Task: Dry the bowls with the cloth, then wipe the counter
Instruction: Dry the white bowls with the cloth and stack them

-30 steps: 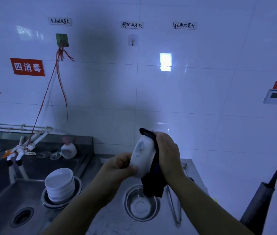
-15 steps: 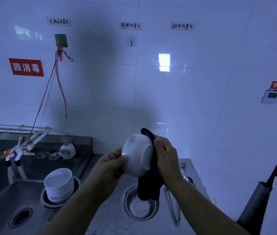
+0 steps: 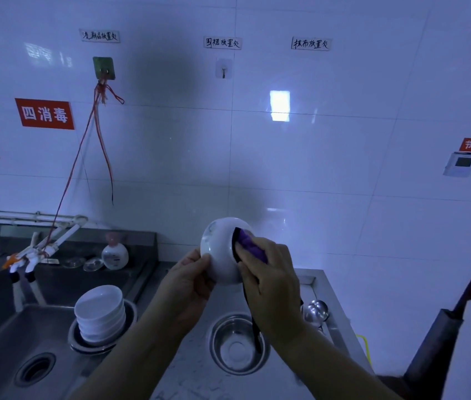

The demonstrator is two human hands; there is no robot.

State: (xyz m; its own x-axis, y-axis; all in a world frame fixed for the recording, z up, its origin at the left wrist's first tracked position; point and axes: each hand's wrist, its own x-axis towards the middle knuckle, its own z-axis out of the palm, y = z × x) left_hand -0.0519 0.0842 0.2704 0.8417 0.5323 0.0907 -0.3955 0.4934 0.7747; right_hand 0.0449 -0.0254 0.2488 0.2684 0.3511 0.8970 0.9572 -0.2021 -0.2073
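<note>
Head view: left hand (image 3: 188, 280) curled round the near-left side of a white bowl (image 3: 222, 249), thumb on its outer wall, holding it up over the counter (image 3: 199, 368) with the base turned toward the camera and the mouth facing away to the far right. Right hand (image 3: 271, 272) directly right of the bowl, fingers (image 3: 247, 256) bent and pinching a dark cloth (image 3: 250, 245) with a purple fold showing, pressing it against the bowl's right rim. Cloth tail hanging down from under the palm toward a steel bowl (image 3: 238, 346) on the counter below. Hard to tell how far the cloth reaches inside, since the mouth faces away.

Decisive relation, by judgement: bowl sitting between both hands, its axis lying roughly level from near-left to far-right, so turning with the left hand against the cloth in the right looks like the way to cover the rest of the rim.

Further out: stack of white bowls (image 3: 101, 313) in a steel dish (image 3: 130, 308) at the sink (image 3: 3, 342) on the left, well apart from the hands and, judging by that, yet to be dried. Steel ladle (image 3: 316, 310) lying on the counter to the right. Soap bottle (image 3: 115, 255) and taps (image 3: 31, 255) at the far left. Counter wiping not yet begun, apparently.
</note>
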